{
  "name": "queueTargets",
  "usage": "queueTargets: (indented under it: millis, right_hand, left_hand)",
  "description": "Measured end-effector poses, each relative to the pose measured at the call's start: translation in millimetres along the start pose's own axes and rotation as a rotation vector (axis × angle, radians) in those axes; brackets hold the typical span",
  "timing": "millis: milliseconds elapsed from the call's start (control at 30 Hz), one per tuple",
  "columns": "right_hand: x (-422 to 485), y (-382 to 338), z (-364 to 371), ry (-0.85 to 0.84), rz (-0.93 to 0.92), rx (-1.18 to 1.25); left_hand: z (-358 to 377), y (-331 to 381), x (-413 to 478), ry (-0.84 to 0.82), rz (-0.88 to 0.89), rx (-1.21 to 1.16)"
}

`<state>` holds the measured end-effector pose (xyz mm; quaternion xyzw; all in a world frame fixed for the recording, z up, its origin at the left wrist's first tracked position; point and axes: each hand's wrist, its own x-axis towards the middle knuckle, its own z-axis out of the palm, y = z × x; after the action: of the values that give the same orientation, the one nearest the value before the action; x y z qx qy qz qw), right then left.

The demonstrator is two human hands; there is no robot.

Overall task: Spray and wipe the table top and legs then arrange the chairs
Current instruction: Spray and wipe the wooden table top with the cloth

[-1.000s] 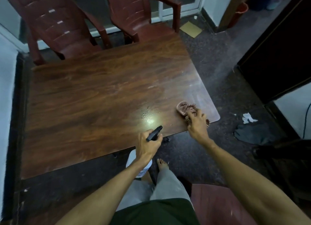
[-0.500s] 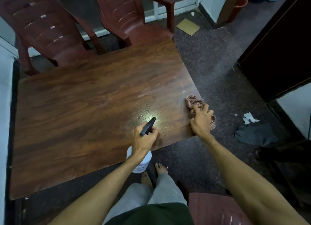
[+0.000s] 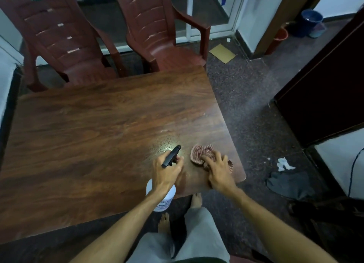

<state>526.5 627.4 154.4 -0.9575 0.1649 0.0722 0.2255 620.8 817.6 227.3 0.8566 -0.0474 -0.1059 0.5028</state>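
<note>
Step in hand: wiping the sprayed top; later steps outstanding.
Left hand grips spray bottle at near edge of surface.
Right hand, fingers spread, presses cloth by near right corner.
Next, probably: sweep cloth leftward through droplets.

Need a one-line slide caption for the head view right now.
Cleaning: left hand holds the spray bottle, right hand presses the cloth on the table near its corner.

Dim interior, low contrast. One bright glare patch on the table top near its front edge. Wide-angle bending at edges; corners dark.
</note>
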Motion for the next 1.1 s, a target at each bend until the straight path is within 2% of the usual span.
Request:
queueTargets:
  millis: [67, 200, 267, 367, 433, 500, 600, 667, 767, 833, 967, 1000, 1100]
  right_hand:
    - [25, 12, -13, 0.023, -0.044, 0.013]
    - [123, 24, -52, 0.052, 0.097, 0.004]
    - [133, 28, -51, 0.036, 0.01, -0.004]
    - [88, 39, -35, -0.062, -0.227, -0.03]
    - [91, 55, -38, -0.077, -0.339, -0.004]
    - [142, 56, -54, -0.075, -0.301, -0.029]
    - [212, 50, -81, -0.031, -0.143, -0.072]
    - [203, 44, -79, -0.031, -0.166, -0.055]
    - [148, 51, -56, -0.149, -0.389, -0.035]
    - [160, 58, -54, -0.175, -0.458, -0.018]
    - [236, 25, -65, -0.058, -0.229, -0.055]
    - [235, 10, -61, -0.054, -0.234, -0.035]
    - [185, -24, -32, -0.175, -0.498, -0.005]
  left_hand:
    - [6, 10, 6, 0.024, 0.001, 0.013]
    - [17, 23, 18, 0.106, -0.056, 0.017]
    - [25, 29, 27, 0.181, -0.105, 0.039]
    - [37, 36, 38, 0.29, -0.165, 0.073]
    - [48, 46, 41, 0.329, -0.193, 0.09]
    - [54, 50, 45, 0.374, -0.225, 0.105]
    - [65, 55, 49, 0.431, -0.266, 0.103]
    - [69, 59, 52, 0.448, -0.279, 0.096]
    - [66, 60, 57, 0.491, -0.286, 0.101]
    - [64, 60, 61, 0.517, -0.314, 0.093]
    - [53, 52, 63, 0.573, -0.346, 0.091]
    - [49, 50, 64, 0.583, -0.358, 0.088]
    - [29, 42, 65, 0.615, -0.375, 0.068]
